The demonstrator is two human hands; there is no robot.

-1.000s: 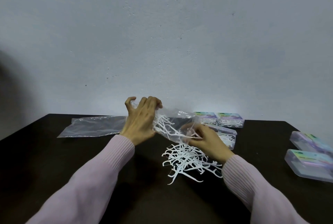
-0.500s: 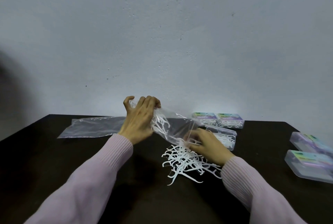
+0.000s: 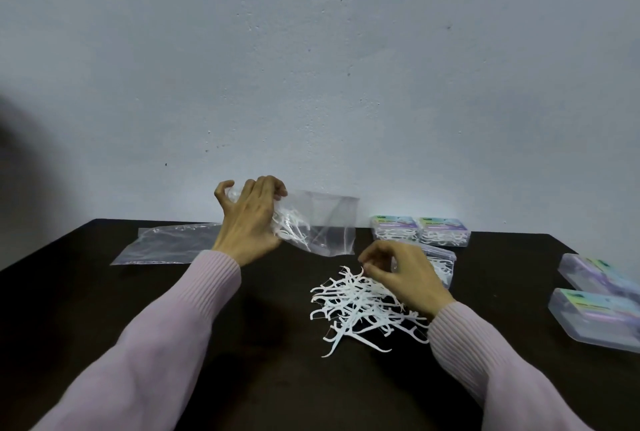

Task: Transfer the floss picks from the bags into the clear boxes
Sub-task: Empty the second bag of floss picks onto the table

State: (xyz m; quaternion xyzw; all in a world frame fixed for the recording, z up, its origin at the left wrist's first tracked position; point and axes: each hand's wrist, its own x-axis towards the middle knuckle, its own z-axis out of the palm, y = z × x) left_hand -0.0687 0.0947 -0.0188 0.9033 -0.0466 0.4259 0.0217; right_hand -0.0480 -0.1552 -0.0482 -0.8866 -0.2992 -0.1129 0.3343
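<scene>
On a dark tabletop (image 3: 104, 326), the left hand (image 3: 247, 222) grips a raised clear bag (image 3: 325, 222) with a few floss picks (image 3: 289, 228) still inside. The right hand (image 3: 401, 274), fingers curled and seemingly empty, hovers over a loose pile of picks (image 3: 356, 306) beside an open clear box (image 3: 441, 262). Tipping the bag carelessly could scatter the remaining picks.

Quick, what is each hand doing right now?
Left hand: holds the clear plastic bag with white floss picks inside.
Right hand: fingers curled over the pile of white floss picks; cannot tell if holding any.
</scene>
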